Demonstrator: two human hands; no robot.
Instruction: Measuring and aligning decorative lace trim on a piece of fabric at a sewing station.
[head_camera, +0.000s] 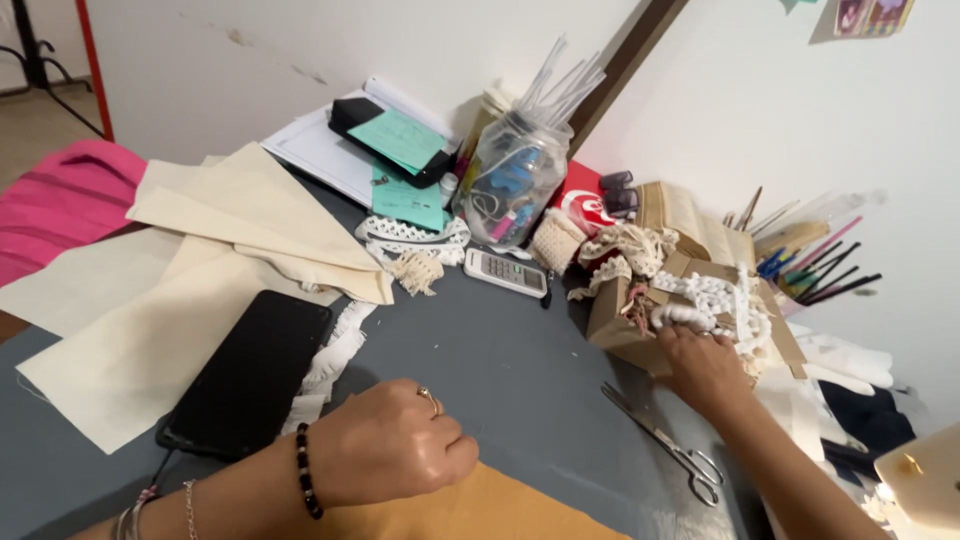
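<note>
My left hand (392, 443) rests as a closed fist on the grey table, on the edge of a mustard-yellow cloth (470, 510); it wears a ring and a black bead bracelet. My right hand (703, 366) reaches into an open cardboard box (615, 322) full of white and cream lace trims (715, 297), its fingers at a roll of white trim; whether it grips the roll I cannot tell. A pair of metal scissors (668, 444) lies just below the box, between my two hands.
A black phone (250, 372) lies on cream fabric pieces (215, 250) at left. Behind stand a clear jar of sticks (515, 180), a remote control (506, 272), lace strips (410, 240), papers (330, 150) and a holder of pencils (815, 265). Pink cloth (60, 200) lies far left.
</note>
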